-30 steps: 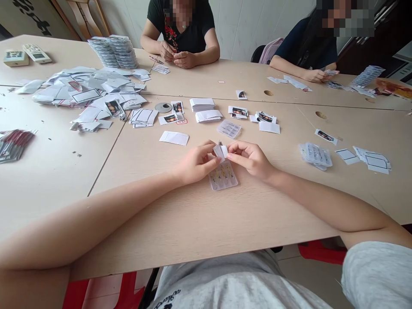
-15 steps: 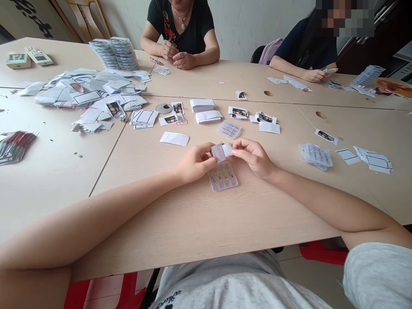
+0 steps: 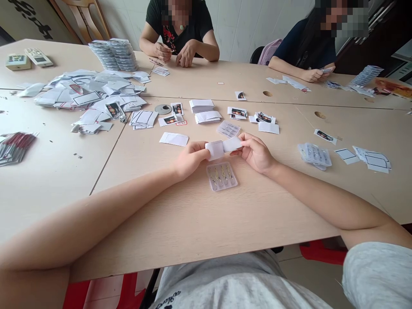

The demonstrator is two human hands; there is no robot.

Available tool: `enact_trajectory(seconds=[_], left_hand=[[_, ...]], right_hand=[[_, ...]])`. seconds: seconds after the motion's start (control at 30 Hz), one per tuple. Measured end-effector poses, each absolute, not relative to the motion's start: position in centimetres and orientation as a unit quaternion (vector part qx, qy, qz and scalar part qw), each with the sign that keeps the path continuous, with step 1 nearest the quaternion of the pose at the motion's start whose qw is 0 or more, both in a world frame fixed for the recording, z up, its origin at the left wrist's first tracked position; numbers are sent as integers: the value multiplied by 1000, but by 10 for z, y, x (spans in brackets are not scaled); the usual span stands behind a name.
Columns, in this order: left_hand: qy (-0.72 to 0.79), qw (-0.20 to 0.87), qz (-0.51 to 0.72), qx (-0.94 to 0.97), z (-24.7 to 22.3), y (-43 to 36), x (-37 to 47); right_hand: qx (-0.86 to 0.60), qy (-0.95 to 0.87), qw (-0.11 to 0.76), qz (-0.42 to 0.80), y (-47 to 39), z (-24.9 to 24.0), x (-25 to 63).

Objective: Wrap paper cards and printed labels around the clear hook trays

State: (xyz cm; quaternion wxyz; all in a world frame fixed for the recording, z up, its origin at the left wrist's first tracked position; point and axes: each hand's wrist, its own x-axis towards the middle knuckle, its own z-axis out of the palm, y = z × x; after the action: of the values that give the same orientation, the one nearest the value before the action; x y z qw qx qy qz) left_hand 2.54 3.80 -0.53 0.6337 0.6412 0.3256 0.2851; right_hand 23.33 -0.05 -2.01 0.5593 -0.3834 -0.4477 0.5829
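Note:
My left hand (image 3: pixel 192 159) pinches a folded piece of white paper (image 3: pixel 214 150) between thumb and fingers. From its right side extends a white paper strip (image 3: pixel 232 144), whose outer end my right hand (image 3: pixel 256 153) pinches. Whether the two are joined or separate, I cannot tell. Just below the paper, a shallow clear plastic case (image 3: pixel 222 177) lies on the table, its compartments holding several slim gold-and-silver pieces. Behind my right hand sits another clear case (image 3: pixel 228 128). A white paper (image 3: pixel 174 138) lies beyond my left hand.
Stacks of white paper (image 3: pixel 206 112) and printed cards (image 3: pixel 237 113) lie ahead. A large paper heap (image 3: pixel 86 88) and stacked clear cases (image 3: pixel 114 55) stand back left. More clear cases (image 3: pixel 315 155) are on the right. Two people (image 3: pixel 180 34) sit across the table.
The white strip now extends further right from the folded paper, and my right hand has moved slightly right with it. Across the table, one person's hands have come apart.

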Motion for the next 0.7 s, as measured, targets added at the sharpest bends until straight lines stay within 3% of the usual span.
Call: enact_trajectory(seconds=[0.7], left_hand=[[350, 681, 405, 499, -7, 45, 28]], right_hand=[[-401, -298, 575, 648, 9, -18, 241]])
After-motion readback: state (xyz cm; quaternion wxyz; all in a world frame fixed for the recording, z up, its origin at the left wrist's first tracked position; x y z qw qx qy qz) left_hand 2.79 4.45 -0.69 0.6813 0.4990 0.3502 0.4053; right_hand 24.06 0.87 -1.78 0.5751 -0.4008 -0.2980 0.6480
